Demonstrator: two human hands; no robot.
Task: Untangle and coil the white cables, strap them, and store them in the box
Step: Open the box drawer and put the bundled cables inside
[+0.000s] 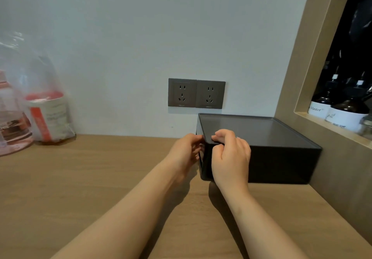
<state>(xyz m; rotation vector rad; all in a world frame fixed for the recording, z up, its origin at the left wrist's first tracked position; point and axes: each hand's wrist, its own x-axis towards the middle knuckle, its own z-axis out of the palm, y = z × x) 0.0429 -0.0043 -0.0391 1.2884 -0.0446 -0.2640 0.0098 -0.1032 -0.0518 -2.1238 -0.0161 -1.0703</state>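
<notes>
box: black, lid on, sits on the desk by the wall
left hand: fingers curled on the box's left edge
right hand: pinches the lid's near corner
cables: none in sight
step: opening the box; next, I think, lift the lid straight up

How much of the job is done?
Done: cannot tell; no white cables show, and the black rectangular box is lidded. In hand: left hand and right hand hold its dark lid at the near corner. Left: unknown; the box hides whether cables are inside.
</notes>
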